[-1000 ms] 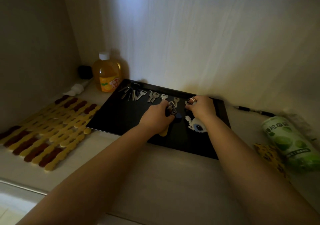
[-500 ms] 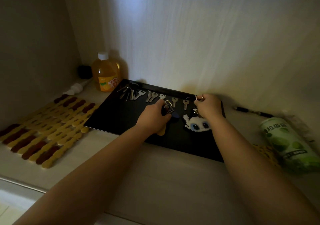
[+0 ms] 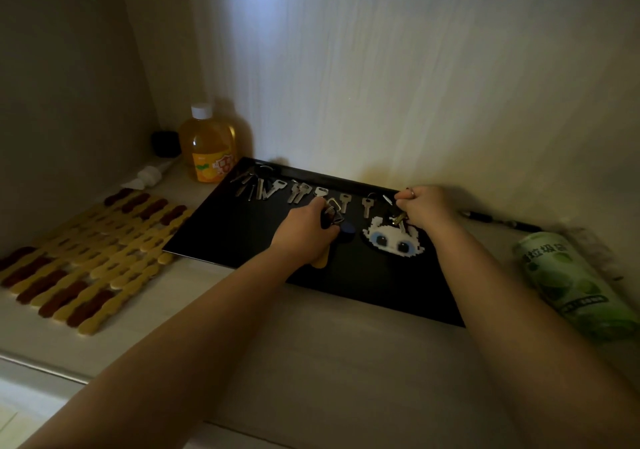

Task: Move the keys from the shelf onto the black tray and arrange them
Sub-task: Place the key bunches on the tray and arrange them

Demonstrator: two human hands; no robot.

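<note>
I have my left hand (image 3: pixel 304 232) curled shut around a dark bunch of keys with a metal clip (image 3: pixel 333 210), resting on the black tray (image 3: pixel 221 230) near its middle; a blue fob (image 3: pixel 347 230) pokes out just right of the knuckles and a tan tag (image 3: pixel 320 261) shows under the wrist. My right hand (image 3: pixel 424 206) is pinched closed on a small brass key (image 3: pixel 398 219) at the tray's far right, a ring on one finger, and just below it lies a white pixel-style charm with big blue eyes (image 3: pixel 393 241). Along the tray's far edge runs a row of silver keys (image 3: pixel 298 192), laid side by side, a ringed cluster at the left end. Beyond the tray: an orange bottle (image 3: pixel 209 151) at the back left corner, a yellow and brown slatted mat (image 3: pixel 86 258) on the left, a green roll (image 3: pixel 575 282) on the right, all on the pale shelf (image 3: pixel 329 344)
</note>
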